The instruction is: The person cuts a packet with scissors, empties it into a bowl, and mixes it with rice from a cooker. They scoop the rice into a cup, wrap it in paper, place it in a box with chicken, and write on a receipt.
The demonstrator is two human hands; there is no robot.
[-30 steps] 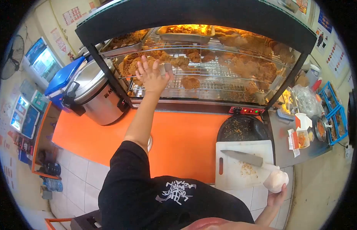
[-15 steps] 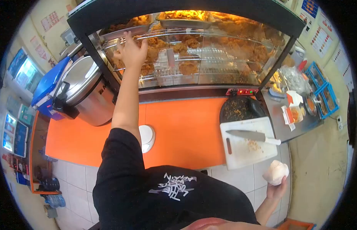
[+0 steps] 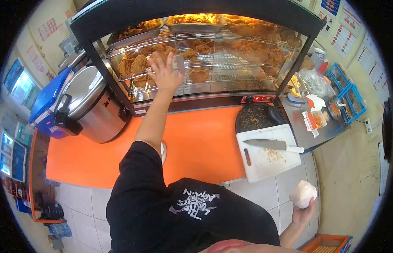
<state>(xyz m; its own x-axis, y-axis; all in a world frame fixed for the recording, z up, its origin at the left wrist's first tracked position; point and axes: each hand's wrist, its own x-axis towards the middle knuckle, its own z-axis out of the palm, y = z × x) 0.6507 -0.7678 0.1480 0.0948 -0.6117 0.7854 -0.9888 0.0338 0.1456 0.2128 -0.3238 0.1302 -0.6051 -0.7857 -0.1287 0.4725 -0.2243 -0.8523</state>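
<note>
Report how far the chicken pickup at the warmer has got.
Done: the right hand holds a white wrapped bundle down at the side; crumbs on the cutting board beside the knife suggest cutting took place. In hand: the left hand is spread flat against the warmer's glass door, by its handle. Left: no fried chicken is out; the pieces sit on the racks.

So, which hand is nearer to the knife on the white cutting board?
Right. The right hand is below the knife, off the counter, holding a white wrapped bundle. The left hand is far up-left, on the display case glass.
</note>
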